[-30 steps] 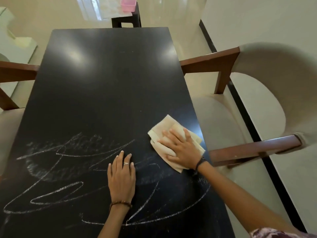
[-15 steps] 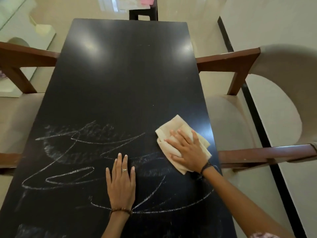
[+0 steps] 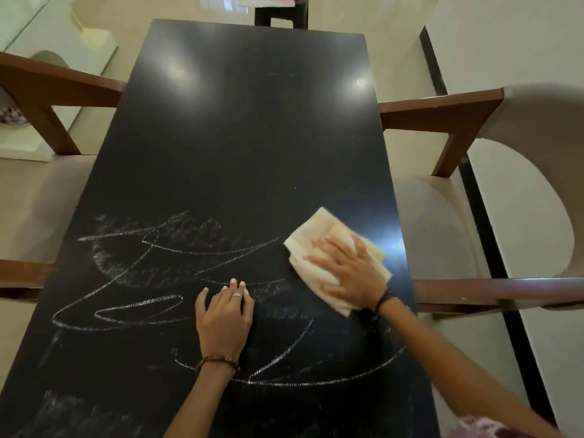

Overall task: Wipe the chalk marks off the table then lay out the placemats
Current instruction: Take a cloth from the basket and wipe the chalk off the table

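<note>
- While the right hand (image 3: 350, 273) lies flat on a folded cream cloth (image 3: 319, 245), its fingers are spread and nearly straight, pressing the cloth down onto the long black rectangular table (image 3: 240, 137) close to the table's right edge.
- The cloth's far corner and its left side show beyond the fingertips; its near end shows by the wrist, where a dark band (image 3: 384, 300) circles the arm.
- The left hand (image 3: 222, 317) rests palm down on the bare tabletop near the middle of the table's near half, well apart from the cloth.
- Its fingers are bent at the knuckles, tips touching the surface, and they hold nothing; a ring (image 3: 236, 294) sits on one finger and a beaded bracelet (image 3: 218, 361) on the wrist.
- White chalk marks (image 3: 136, 308), loops and smeared patches, cover the near half of the table, from the left edge across to beneath the right forearm.
- The far half of the table is dark and glossy, with light reflections.
- Cream upholstered chairs with brown wooden arms stand at the right edge (image 3: 474, 197) and the left edge (image 3: 47, 99).
- No placemat can be told on the table.
</note>
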